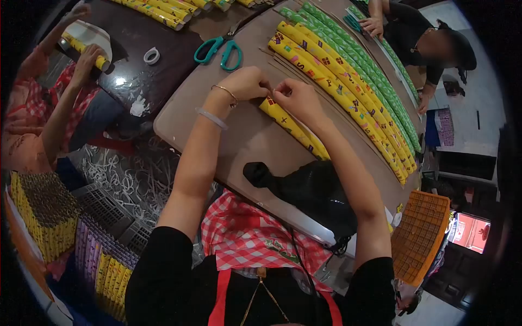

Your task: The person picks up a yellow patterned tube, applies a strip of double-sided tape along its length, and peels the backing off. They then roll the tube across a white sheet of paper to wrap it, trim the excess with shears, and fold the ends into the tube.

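- Nearest: a soft-looking black fabric bundle (310,187) on the smooth brown table (201,130), close to the near edge.
- Next out: a slim yellow paper roll (293,129) printed with small coloured motifs, lying on the table between the two arms. Its near end comes close to the bundle; contact cannot be judged from this view.
- Main relation — the roll's long axis runs slantwise, from a far-left end at the fingertips to a near-right end by the right forearm (350,168). Seen from the hands, its length lies back toward the body and to the right.
- Right forearm: slants the same way as the roll, along its right side; whether the two touch at the near end, cannot tell.
- Right hand (298,100): the nearer one, at the roll's far end, fingers curled, thumb and forefinger drawn in close.
- Left hand (246,83): just left of and beyond that end, wrist bent inward, fingertips bunched close to the right hand's. What either hand pinches, if anything — too small to tell.
- Beyond the left hand: scissors with teal loop handles (231,56).
- Beyond the right hand: a row of longer yellow printed rolls (331,70), then leafy-patterned green rolls (359,60), slanting much like the short roll.
- Farthest: a co-worker's hand (372,27) beside the green rolls.
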Demonstrator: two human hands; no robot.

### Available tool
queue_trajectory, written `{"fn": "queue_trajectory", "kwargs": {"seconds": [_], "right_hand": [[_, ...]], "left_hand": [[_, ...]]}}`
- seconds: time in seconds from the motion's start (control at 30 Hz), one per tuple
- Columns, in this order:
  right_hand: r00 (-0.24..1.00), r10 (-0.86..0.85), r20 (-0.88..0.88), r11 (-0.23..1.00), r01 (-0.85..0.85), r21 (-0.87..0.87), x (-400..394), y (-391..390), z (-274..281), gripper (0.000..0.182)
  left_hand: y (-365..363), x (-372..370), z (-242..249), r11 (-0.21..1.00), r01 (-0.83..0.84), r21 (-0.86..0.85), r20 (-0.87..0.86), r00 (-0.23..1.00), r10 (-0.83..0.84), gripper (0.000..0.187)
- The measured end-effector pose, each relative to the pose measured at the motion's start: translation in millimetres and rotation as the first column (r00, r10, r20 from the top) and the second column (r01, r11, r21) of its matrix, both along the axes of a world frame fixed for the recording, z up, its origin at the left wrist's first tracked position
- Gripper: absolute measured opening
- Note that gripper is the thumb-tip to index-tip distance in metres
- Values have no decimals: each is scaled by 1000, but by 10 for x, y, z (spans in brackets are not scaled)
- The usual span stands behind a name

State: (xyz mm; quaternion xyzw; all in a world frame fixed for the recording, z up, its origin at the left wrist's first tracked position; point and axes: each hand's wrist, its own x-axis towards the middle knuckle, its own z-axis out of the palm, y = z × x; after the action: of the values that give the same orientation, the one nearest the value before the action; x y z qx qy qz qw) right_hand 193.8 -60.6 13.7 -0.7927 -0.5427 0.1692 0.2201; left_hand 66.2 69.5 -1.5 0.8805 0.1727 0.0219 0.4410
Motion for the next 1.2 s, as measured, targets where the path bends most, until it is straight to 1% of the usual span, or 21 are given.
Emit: {"fn": "queue_trajectory", "kwargs": {"seconds": [0.07,0.13,0.2,0.23,0.3,0.4,0.47,0.53,0.57,0.67,0.73,0.77,0.83,0.87,0.93,1.07,1.17,1.2], "right_hand": [[1000,8,-5,1000,-8,17,4,14,-5,22],[999,-29,-14,999,29,-24,-20,14,17,22],[1000,-30,-4,999,30,-36,-19,22,7,22],[999,-32,6,998,33,-46,-15,26,2,22],[1000,-21,1,999,21,-31,-6,27,-15,22],[1000,-17,-13,1000,17,-24,-39,25,22,22],[999,-27,-25,999,26,-35,-58,29,35,22],[997,-21,78,996,28,-88,-52,44,28,24],[997,-18,75,996,25,-90,-48,50,25,24],[1000,-1,26,996,4,-88,-27,77,43,23],[1000,-4,4,989,4,-150,-21,93,77,23],[1000,-2,5,989,2,-150,-7,98,82,23],[997,-29,-78,983,14,-183,17,94,83,22],[997,-26,-77,983,12,-185,39,88,67,22],[987,-28,-155,983,0,-183,65,80,45,23],[990,-9,-138,983,-17,-183,53,48,87,21],[992,21,-121,989,-38,-140,66,36,62,22],[997,16,-71,988,-27,-151,49,35,81,22]], "left_hand": [[-8,5,16,1000,4,6,-10,1000,-4,22],[11,9,-12,1000,8,12,-21,1000,-8,22],[24,12,-70,997,47,61,98,994,-52,20],[19,10,-50,997,46,60,99,994,-52,20],[-3,5,6,1000,20,20,7,1000,-20,19],[12,15,-19,1000,3,-21,-15,1000,-4,22],[2,7,-2,1000,-3,-12,-14,1000,2,22],[-2,8,-12,1000,-11,-3,-15,1000,10,22],[7,20,-53,1000,-12,-4,-11,1000,12,22],[4,20,-54,1000,-15,2,-12,1000,15,22],[3,14,-52,1000,-15,7,-16,1000,15,22],[10,14,-53,1000,-6,0,2,1000,6,22],[20,23,-90,1000,2,-11,18,1000,-2,22],[25,34,-116,1000,4,0,18,1000,-4,22],[28,39,-117,1000,2,10,20,1000,-2,22],[38,58,-148,999,4,-45,4,1000,-4,21],[6,32,-44,998,-4,-70,-34,999,2,20],[-4,22,1,997,1,-79,-61,998,-6,19]]}}
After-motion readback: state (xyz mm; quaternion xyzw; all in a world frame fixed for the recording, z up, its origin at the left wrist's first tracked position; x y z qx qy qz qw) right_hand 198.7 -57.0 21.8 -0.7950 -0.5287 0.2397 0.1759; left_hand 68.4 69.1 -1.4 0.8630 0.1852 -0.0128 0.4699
